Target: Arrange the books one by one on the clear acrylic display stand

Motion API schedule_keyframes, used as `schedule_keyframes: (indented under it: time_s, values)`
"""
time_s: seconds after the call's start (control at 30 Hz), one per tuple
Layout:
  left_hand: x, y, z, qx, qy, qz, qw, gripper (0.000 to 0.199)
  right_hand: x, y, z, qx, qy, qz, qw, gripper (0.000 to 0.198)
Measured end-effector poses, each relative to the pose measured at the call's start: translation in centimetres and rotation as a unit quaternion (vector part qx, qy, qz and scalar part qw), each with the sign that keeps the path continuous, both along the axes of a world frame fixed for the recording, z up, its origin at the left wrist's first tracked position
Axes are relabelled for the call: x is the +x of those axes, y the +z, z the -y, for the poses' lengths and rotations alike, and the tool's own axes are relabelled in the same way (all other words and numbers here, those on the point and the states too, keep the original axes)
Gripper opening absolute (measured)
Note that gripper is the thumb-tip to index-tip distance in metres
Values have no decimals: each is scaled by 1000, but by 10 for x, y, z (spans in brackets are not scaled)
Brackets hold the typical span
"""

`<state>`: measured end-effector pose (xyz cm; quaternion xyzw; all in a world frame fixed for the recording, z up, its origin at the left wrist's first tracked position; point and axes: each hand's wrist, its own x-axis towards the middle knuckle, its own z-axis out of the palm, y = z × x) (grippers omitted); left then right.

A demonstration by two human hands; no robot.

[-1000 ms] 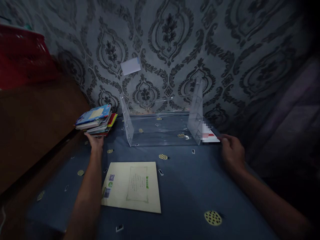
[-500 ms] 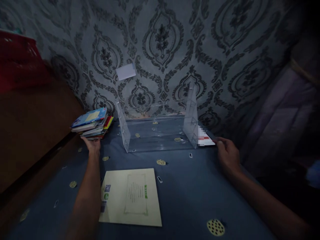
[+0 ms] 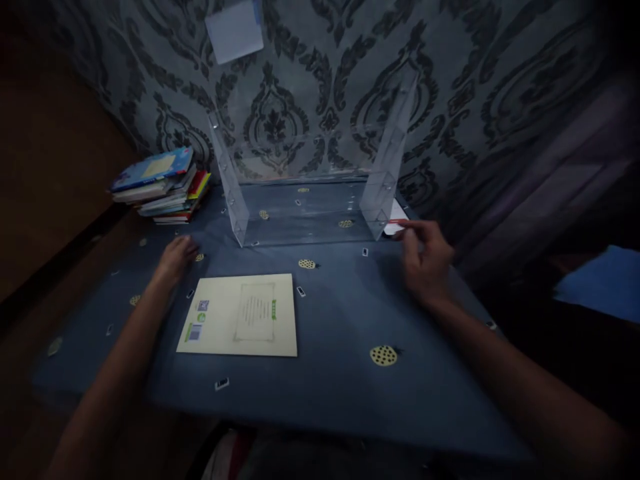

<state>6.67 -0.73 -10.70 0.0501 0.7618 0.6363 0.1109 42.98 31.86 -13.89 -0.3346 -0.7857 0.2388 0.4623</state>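
Beside the clear rack (image 3: 380, 190), the white card (image 3: 393, 229) is neared by the right hand (image 3: 425, 257); pinched or not can't be told. The left hand (image 3: 176, 260) is held half-open, empty. The rack could be jolted by sideways knuckles.

We take this for a room in a home; beyond the left hand (image 3: 176, 259) and the right hand (image 3: 427, 263) we see grey wallpaper (image 3: 327, 33) with large, ornate dark medallions, the dressing of a lived-in room; under both hands spreads a dark blue tablecloth (image 3: 340, 373) printed with yellow pineapples, more domestic than official; farther to the right of the right hand hangs pale purplish cloth (image 3: 565, 180), which looks like a curtain, in folds too dim for us to follow; to the left of the left hand rises a brown, wood-like panel (image 3: 55, 153); just beyond that same hand we notice a stack of books (image 3: 163, 193) with colourful covers.
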Motion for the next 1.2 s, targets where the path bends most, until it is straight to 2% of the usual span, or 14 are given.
schedule_keyframes:
  time_s: [0.07,0.1,0.17,0.27,0.33,0.43,0.63,0.73,0.87,0.93,1.0,1.1,1.2]
  values:
    - [40,-2,28,-33,-15,-21,999,27,-6,-2,31,66,145,31,987,27]
    - [61,-4,42,-53,-22,-41,997,32,-10,-3,47,89,222,50,970,25]
    - [101,-10,68,-154,-50,-111,980,48,-19,-8,75,101,341,110,928,26]
    - [145,-22,89,-237,-72,-159,956,70,-28,-10,104,89,399,176,895,33]
    - [162,-28,89,-255,-101,-167,947,73,-29,-8,114,67,413,203,886,38]
    - [168,-29,70,-254,-130,-190,939,68,-22,-4,122,46,419,214,881,38]
    - [139,-27,2,-258,-240,-305,884,59,20,-6,125,57,367,156,915,28]
    - [122,-29,-37,-247,-322,-360,840,55,46,-2,126,44,369,127,920,27]
    - [112,-32,-86,-204,-418,-460,756,48,62,9,127,23,395,111,911,27]
    - [113,-32,-102,-195,-420,-480,745,45,60,14,126,10,393,108,913,27]
    - [117,-31,-108,-198,-388,-487,757,42,51,18,122,-5,378,104,920,27]
    - [128,-26,-95,-217,-327,-497,774,39,28,21,113,-5,360,99,928,27]
    - [144,-23,-70,-259,-291,-509,768,35,-4,20,106,43,380,109,918,28]
